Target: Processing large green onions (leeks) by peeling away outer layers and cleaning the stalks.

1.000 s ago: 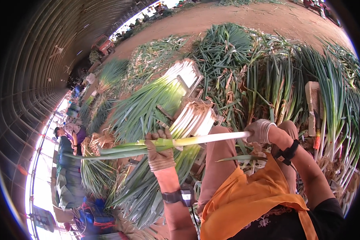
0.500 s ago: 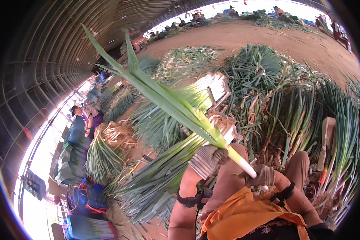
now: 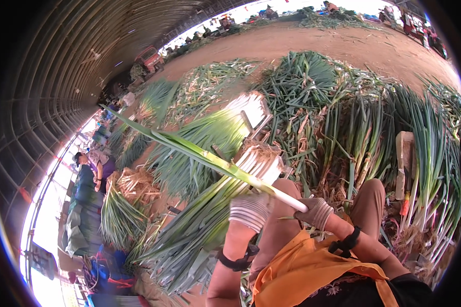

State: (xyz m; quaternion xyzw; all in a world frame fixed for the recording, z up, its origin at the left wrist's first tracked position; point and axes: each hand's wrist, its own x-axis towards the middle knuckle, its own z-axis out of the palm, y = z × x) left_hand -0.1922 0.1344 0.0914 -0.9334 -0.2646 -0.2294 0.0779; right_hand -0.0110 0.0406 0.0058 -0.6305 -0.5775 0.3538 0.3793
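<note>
A long green onion (image 3: 246, 177) slants across in front of me, its leaf tips pointing to the far left and its white end toward my lap. My right hand (image 3: 315, 212), in a striped knit glove, is closed round the white root end. My left hand (image 3: 251, 210), gloved alike, lies against the underside of the stalk farther up, its fingers bent and partly hidden. Just beyond it a heap of green onions (image 3: 189, 230) rests with roots and white stems toward my knee. Another bundle of green onions (image 3: 205, 133) lies behind it in a small frame (image 3: 258, 124).
Untrimmed green onions (image 3: 363, 138) are piled to the right, beside an upright wooden block (image 3: 404, 163). Loose leaves (image 3: 307, 77) heap up ahead. At the left, a person (image 3: 98, 166) sits near a rooted bundle (image 3: 123, 212). A red vehicle (image 3: 149, 60) stands far back.
The onion has swung lower and to the left, and its forked upper leaf no longer shows. Both hands have shifted left in view. The surroundings have shifted left too.
</note>
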